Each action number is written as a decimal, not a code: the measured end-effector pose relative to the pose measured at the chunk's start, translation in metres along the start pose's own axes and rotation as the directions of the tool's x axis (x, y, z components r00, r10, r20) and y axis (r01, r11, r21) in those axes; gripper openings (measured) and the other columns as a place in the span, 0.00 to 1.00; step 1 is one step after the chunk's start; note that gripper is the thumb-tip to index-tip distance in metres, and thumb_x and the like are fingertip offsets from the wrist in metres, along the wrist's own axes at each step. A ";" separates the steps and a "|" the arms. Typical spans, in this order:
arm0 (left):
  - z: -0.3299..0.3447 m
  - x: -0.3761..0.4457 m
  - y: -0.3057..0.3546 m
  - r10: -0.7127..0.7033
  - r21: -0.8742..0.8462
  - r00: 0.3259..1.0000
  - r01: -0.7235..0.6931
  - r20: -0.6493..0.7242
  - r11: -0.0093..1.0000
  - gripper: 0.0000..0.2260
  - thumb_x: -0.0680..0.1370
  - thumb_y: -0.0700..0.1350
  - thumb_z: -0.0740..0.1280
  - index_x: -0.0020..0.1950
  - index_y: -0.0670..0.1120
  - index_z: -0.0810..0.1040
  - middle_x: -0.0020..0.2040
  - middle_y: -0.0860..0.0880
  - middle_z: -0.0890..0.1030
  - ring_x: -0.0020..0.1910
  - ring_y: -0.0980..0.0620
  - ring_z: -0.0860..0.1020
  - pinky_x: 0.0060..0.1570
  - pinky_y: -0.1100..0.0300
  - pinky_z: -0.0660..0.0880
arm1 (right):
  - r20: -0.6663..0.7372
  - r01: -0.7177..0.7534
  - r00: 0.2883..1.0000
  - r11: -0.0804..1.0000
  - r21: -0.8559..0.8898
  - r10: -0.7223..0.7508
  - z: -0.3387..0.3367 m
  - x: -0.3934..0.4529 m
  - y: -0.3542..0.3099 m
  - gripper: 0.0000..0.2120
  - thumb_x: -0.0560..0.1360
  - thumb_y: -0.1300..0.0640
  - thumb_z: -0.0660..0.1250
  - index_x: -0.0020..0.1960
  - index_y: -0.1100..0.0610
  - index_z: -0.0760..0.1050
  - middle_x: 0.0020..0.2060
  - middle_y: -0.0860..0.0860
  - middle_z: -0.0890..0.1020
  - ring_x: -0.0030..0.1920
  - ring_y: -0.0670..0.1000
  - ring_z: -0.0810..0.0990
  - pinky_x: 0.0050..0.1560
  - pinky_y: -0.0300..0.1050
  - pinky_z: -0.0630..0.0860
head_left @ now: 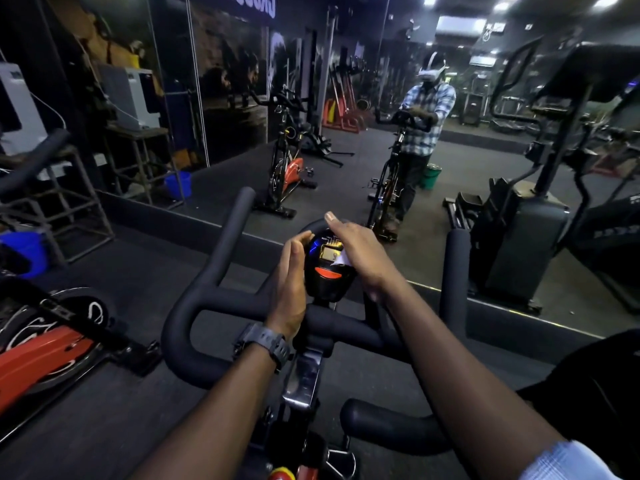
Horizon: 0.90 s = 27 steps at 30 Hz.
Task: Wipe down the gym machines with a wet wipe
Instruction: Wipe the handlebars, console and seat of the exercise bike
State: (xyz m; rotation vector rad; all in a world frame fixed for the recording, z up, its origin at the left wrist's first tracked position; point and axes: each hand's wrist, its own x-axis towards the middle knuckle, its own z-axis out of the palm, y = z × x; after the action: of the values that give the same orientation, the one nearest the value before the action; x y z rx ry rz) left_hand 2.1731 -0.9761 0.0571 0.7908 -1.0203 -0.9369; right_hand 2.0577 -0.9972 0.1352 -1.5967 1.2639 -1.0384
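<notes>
Left hand (290, 271): held upright against left side of black oval bike console (323, 268), fingers straight, together.
Right hand (356, 252): laid flat over console, fingers extended, together.
White wet wipe (341, 259): pressed under right palm, on console screen.

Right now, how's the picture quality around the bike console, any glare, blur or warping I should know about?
Head view: the room is dim, with ceiling lights blown out in the mirror. The console screen glows but its digits are unreadable. The white wipe under the right hand shows clearly; the left hand is sharp. Wide-angle distortion bends the handlebar and frame edges.
</notes>
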 end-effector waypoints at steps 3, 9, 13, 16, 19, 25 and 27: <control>0.000 0.000 0.001 0.007 -0.012 1.000 -0.007 0.007 1.000 0.40 0.69 0.79 0.60 0.66 0.49 0.76 0.65 0.48 0.80 0.65 0.52 0.78 0.63 0.56 0.74 | 0.011 -0.093 0.995 0.946 0.310 0.095 0.008 -0.017 0.019 0.24 0.78 0.38 0.62 0.57 0.57 0.81 0.47 0.57 0.86 0.49 0.57 0.85 0.59 0.56 0.78; 0.001 -0.001 0.006 -0.026 -0.036 0.999 0.027 0.029 0.999 0.31 0.74 0.70 0.56 0.62 0.48 0.78 0.58 0.48 0.84 0.60 0.52 0.82 0.57 0.59 0.77 | 0.094 -0.225 0.974 0.901 0.371 0.204 0.020 -0.040 0.051 0.31 0.74 0.28 0.59 0.60 0.51 0.81 0.56 0.53 0.84 0.59 0.55 0.82 0.69 0.59 0.70; 0.001 -0.001 0.005 -0.030 -0.033 0.999 0.031 0.015 0.999 0.32 0.75 0.71 0.56 0.63 0.48 0.78 0.60 0.47 0.84 0.62 0.49 0.81 0.63 0.52 0.76 | 0.293 -0.349 0.937 0.592 0.727 0.193 -0.001 -0.024 0.026 0.34 0.80 0.34 0.51 0.69 0.60 0.73 0.65 0.61 0.77 0.64 0.58 0.77 0.70 0.59 0.67; 0.000 -0.001 0.006 -0.043 -0.019 0.999 0.044 0.006 0.999 0.28 0.78 0.68 0.53 0.62 0.49 0.79 0.58 0.50 0.85 0.61 0.54 0.81 0.58 0.59 0.77 | 0.283 -0.323 0.945 0.585 0.744 0.163 -0.009 -0.008 0.007 0.35 0.79 0.34 0.53 0.71 0.61 0.70 0.67 0.60 0.76 0.67 0.60 0.76 0.69 0.62 0.68; 0.000 -0.004 0.011 -0.053 -0.031 0.999 0.054 0.009 0.998 0.24 0.81 0.62 0.51 0.60 0.49 0.79 0.55 0.52 0.85 0.58 0.56 0.82 0.54 0.64 0.76 | 0.156 -0.230 0.973 0.659 0.716 0.170 0.009 -0.018 0.027 0.28 0.82 0.42 0.55 0.69 0.63 0.72 0.64 0.60 0.79 0.65 0.59 0.78 0.65 0.57 0.73; 0.004 -0.006 0.018 -0.072 -0.051 0.997 0.073 0.019 0.996 0.23 0.83 0.62 0.50 0.57 0.50 0.79 0.51 0.56 0.86 0.54 0.60 0.83 0.50 0.67 0.77 | 0.205 -0.252 0.968 0.615 0.747 0.148 0.009 -0.022 0.023 0.29 0.82 0.40 0.52 0.55 0.63 0.80 0.48 0.58 0.85 0.50 0.58 0.84 0.54 0.50 0.79; 0.004 -0.005 0.017 -0.076 -0.041 0.997 0.076 0.006 0.996 0.24 0.82 0.63 0.50 0.58 0.50 0.79 0.52 0.56 0.86 0.55 0.60 0.82 0.51 0.66 0.76 | 0.092 -0.182 0.982 0.672 0.718 0.168 0.002 -0.010 0.007 0.23 0.81 0.42 0.58 0.49 0.61 0.78 0.37 0.53 0.84 0.39 0.59 0.79 0.46 0.48 0.77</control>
State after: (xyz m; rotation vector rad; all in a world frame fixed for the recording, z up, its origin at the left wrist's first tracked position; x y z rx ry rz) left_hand 2.1729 -0.9648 0.0720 0.7979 -0.9775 -1.0225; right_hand 2.0559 -0.9884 0.1265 -0.8400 0.7974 -1.1939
